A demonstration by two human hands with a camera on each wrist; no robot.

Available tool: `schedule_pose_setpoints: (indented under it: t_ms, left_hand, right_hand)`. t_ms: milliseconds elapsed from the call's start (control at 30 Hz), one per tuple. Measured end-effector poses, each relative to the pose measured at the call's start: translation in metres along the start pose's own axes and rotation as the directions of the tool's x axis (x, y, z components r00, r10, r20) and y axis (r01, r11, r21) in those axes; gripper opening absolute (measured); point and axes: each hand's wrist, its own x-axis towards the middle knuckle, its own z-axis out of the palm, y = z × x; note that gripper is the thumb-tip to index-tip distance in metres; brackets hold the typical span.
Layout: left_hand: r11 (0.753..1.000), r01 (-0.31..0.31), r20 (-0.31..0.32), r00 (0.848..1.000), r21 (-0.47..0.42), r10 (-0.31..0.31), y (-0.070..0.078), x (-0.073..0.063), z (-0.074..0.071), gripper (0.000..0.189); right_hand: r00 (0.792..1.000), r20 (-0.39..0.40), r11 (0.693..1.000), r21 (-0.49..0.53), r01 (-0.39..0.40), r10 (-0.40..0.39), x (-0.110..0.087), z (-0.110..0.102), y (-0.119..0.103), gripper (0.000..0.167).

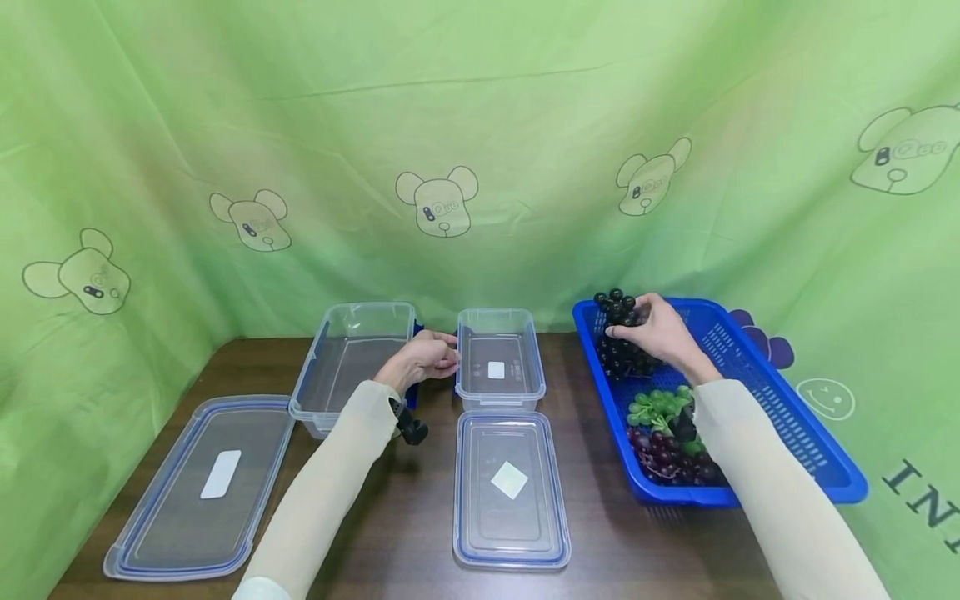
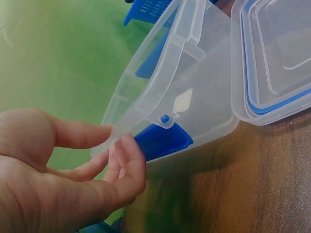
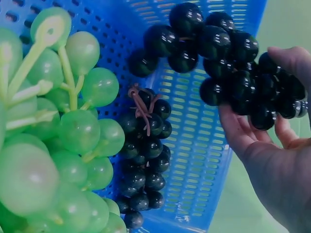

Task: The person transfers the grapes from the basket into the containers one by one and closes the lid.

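Note:
My right hand point(image 1: 660, 333) grips a bunch of black grapes point(image 3: 243, 73) at the blue basket's far left corner; the bunch also shows in the head view. Beneath it in the basket lies a second black bunch point(image 3: 146, 160). Green grapes point(image 1: 658, 408) and dark red grapes point(image 1: 671, 458) sit nearer the front, partly behind the right wrist. My left hand point(image 1: 429, 357) is at the left side of the small clear container point(image 1: 501, 392). Its thumb and curled fingers hold the rim beside a hanging blue latch point(image 2: 165, 141), as the left wrist view shows.
Left of the small container stands a larger clear container point(image 1: 352, 321). Its size of lid point(image 1: 221, 475) lies at the front left, and a smaller lid point(image 1: 510, 517) lies before the small container. The blue basket point(image 1: 750, 337) stands at the right, against a green curtain point(image 1: 525, 125).

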Motion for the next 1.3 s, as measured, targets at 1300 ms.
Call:
schedule_pose_setpoints:
  t_ms: [1300]
  left_hand:
    - [1.0, -0.018, 0.006, 1.0, 0.02, 0.018, 0.002, -0.005, 0.001, 0.055]
  right_hand:
    - [1.0, -0.019, 0.887, 0.462, 0.011, -0.002, -0.003, -0.029, -0.101, 0.102]
